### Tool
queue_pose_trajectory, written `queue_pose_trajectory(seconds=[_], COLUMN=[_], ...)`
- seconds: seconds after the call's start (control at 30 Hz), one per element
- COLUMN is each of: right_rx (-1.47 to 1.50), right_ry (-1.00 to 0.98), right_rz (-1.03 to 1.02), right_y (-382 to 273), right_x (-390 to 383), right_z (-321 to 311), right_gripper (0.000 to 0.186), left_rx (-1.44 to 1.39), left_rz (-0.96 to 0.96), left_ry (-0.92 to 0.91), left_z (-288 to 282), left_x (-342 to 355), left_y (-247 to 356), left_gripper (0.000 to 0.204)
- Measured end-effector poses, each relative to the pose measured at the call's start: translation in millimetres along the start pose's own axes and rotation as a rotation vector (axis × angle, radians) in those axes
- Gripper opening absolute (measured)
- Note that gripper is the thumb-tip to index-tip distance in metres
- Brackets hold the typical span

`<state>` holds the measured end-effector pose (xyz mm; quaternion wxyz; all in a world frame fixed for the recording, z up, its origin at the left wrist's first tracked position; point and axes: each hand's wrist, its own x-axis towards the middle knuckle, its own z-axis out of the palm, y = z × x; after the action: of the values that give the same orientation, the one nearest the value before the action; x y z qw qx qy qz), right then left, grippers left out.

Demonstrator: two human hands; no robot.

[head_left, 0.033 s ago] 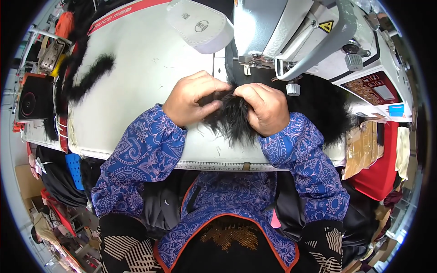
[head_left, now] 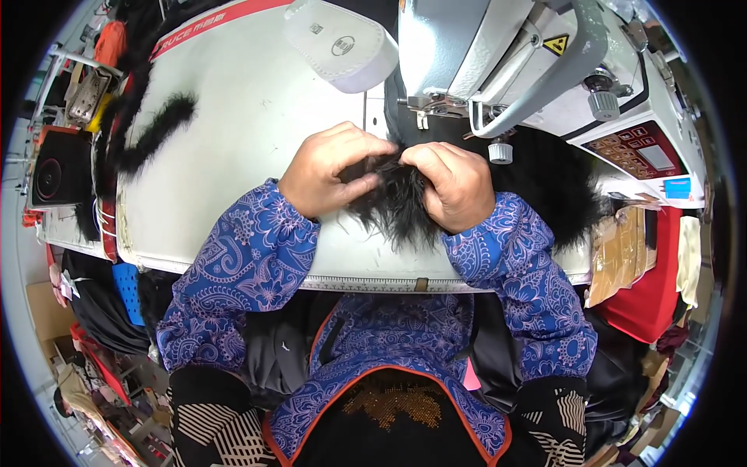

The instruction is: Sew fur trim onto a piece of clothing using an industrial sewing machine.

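Black furry trim (head_left: 401,206) hangs between my two hands, just in front of the sewing machine (head_left: 513,62). My left hand (head_left: 331,167) pinches its upper edge between fingers and thumb. From the other side my right hand (head_left: 451,183) grips the same edge, the fingers curled in and the thumb hidden. Both sets of fingertips nearly meet at the top of the fur. The presser foot (head_left: 422,119) stands a little beyond my hands, with dark fabric beneath and beside it. What lies inside the fur at my fingertips is hidden.
More black fur (head_left: 564,187) lies to the right of my right hand. A narrow strip of black fur (head_left: 159,132) rests on the left of the white table (head_left: 210,187). A control panel (head_left: 638,152) and brown-taped cardboard (head_left: 618,257) are at the right. A measuring tape runs along the front edge.
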<state>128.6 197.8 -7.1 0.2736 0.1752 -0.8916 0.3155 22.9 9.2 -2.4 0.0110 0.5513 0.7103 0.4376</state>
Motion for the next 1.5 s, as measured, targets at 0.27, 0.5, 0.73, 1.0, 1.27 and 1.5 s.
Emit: queue_pose_trajectory(seconds=[0.27, 0.5, 0.73, 1.0, 1.27, 1.5], right_rx=[0.015, 0.041, 0.037, -0.022, -0.050, -0.071], right_ry=[0.009, 0.008, -0.008, -0.021, -0.012, -0.028], right_rz=[0.012, 0.025, 0.024, -0.041, -0.075, -0.067], right_y=[1.3, -1.0, -0.7, -1.3, -2.3, -2.9], right_x=[-0.1, 3.9, 3.1, 0.8, 2.5, 2.1], right_z=[-3.6, -3.6, -4.3, -2.2, -0.6, -1.8], right_gripper=[0.039, 0.037, 0.037, 0.034, 0.034, 0.034], left_rx=[0.015, 0.305, -0.060, -0.759, -0.692, -0.452], left_rz=[-0.186, 0.019, -0.469, -0.644, -0.556, -0.575], left_ry=[0.192, -0.024, 0.110, 0.337, 0.337, 0.293], left_z=[-2.0, -10.4, -7.5, 24.7, 35.3, 33.7], left_x=[-5.8, -24.8, -17.0, -0.8, 0.4, 4.1], left_y=[2.1, 7.1, 13.2, 8.9, 5.8, 12.0], left_gripper=[0.029, 0.023, 0.018, 0.020, 0.026, 0.017])
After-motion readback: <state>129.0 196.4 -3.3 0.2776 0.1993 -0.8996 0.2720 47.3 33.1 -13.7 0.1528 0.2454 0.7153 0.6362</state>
